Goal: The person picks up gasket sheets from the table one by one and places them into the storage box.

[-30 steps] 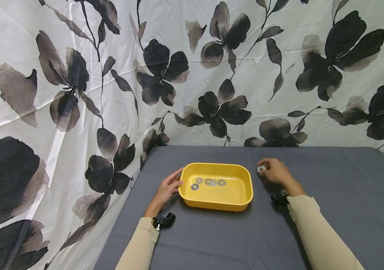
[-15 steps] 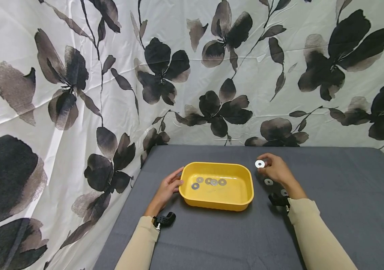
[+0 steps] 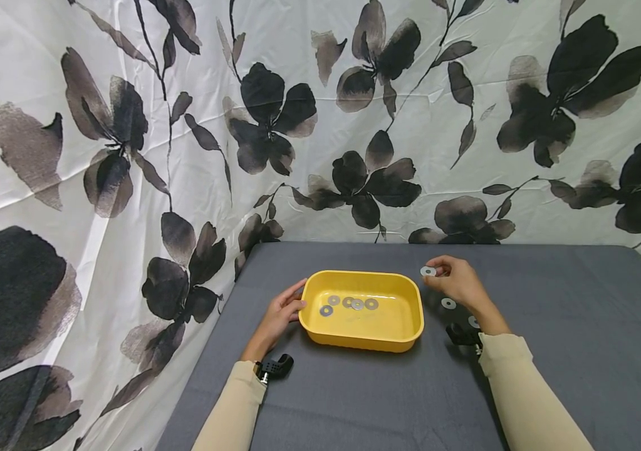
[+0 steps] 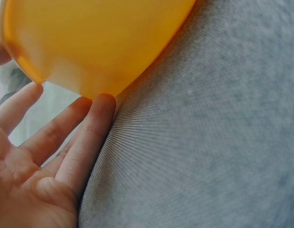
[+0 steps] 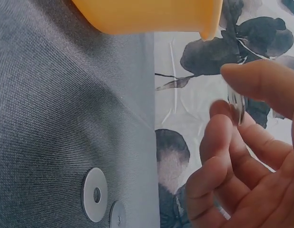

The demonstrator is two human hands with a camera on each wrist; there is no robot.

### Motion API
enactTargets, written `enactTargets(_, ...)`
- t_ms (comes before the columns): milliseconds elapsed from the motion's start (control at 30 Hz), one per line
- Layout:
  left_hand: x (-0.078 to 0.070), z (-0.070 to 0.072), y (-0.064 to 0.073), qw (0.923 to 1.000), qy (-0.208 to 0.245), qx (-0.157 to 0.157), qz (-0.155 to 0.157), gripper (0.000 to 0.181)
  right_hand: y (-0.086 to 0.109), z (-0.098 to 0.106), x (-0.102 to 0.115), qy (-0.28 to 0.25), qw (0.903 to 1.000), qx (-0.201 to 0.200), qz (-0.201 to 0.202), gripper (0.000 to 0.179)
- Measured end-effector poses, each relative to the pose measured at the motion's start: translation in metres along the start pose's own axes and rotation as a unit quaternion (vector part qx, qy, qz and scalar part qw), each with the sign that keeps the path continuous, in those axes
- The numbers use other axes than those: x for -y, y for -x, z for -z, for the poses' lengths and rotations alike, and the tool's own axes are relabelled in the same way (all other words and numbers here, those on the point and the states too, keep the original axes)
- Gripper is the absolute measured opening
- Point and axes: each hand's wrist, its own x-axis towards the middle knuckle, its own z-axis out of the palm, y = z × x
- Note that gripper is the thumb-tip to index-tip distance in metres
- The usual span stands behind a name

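Note:
A yellow tray (image 3: pixel 362 341) stands on the grey cloth, with several flat metal washers (image 3: pixel 371 304) lying in it. My left hand (image 3: pixel 276 319) is at its left end; in the left wrist view, nearly straight fingers (image 4: pixel 97 128) touch the tray's wall (image 4: pixel 104 61). To the right of the tray, my right hand (image 3: pixel 458 282) pinches one washer (image 3: pixel 428 271) between thumb and fingertips, raised above the cloth. The right wrist view shows that washer (image 5: pixel 236 107) nearly edge-on. Two more washers lie below this hand, the nearer-to-tray washer (image 3: pixel 448 304) and another washer (image 3: pixel 473 321) partly behind the wrist.
The grey cloth-covered table (image 3: pixel 579 326) extends to the right and in front of the tray. A white curtain (image 3: pixel 309 219) with dark flowers hangs behind it and along the left side. A black wrist camera (image 3: pixel 278 367) sits on the left wrist.
My right hand has lifted its washer and shifted slightly left toward the tray, uncovering a washer on the cloth beneath. The left hand and tray have stayed put.

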Motion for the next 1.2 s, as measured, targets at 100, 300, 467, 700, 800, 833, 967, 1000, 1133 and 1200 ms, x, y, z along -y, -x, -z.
enactTargets(100,0.0,0.0,0.0,1.0,-0.002,-0.001,0.001,0.053,0.001,-0.001,0.001,0.001,1.0,-0.005,0.005,0.042)
enactTargets(300,0.001,0.001,-0.001,1.0,-0.005,-0.004,0.0,0.054,0.002,-0.002,0.004,-0.002,0.9998,-0.014,0.01,0.04)
enactTargets(467,0.0,0.001,0.0,1.0,-0.006,-0.002,0.0,0.055,0.003,-0.003,0.008,0.009,0.9995,-0.025,0.015,0.039)
enactTargets(700,0.0,0.001,0.0,1.0,-0.007,0.002,0.003,0.054,0.004,-0.004,0.013,0.018,0.9997,-0.01,0.012,0.039)
enactTargets(800,0.0,0.001,0.0,1.0,-0.006,0.001,0.003,0.054,0.004,-0.005,0.017,0.016,0.9997,-0.001,0.018,0.039)
enactTargets(833,0.0,0.001,0.0,1.0,-0.006,0.0,0.003,0.054,0.004,-0.005,0.019,0.014,0.9998,0.001,0.018,0.038)
enactTargets(967,0.0,0.001,0.0,1.0,-0.007,-0.004,0.004,0.054,0.005,-0.007,0.025,0.006,0.9996,0.008,0.027,0.037)
enactTargets(1000,0.0,0.001,0.0,1.0,-0.008,-0.005,0.004,0.054,0.005,-0.007,0.027,0.006,0.9995,0.01,0.03,0.037)
enactTargets(1133,-0.001,0.0,0.001,0.9999,-0.007,-0.007,0.005,0.054,0.006,-0.009,0.034,0.008,0.9992,0.018,0.035,0.036)
enactTargets(1200,-0.002,0.0,0.001,0.9999,-0.007,-0.007,0.005,0.054,0.007,-0.01,0.038,0.011,0.999,0.023,0.038,0.035)
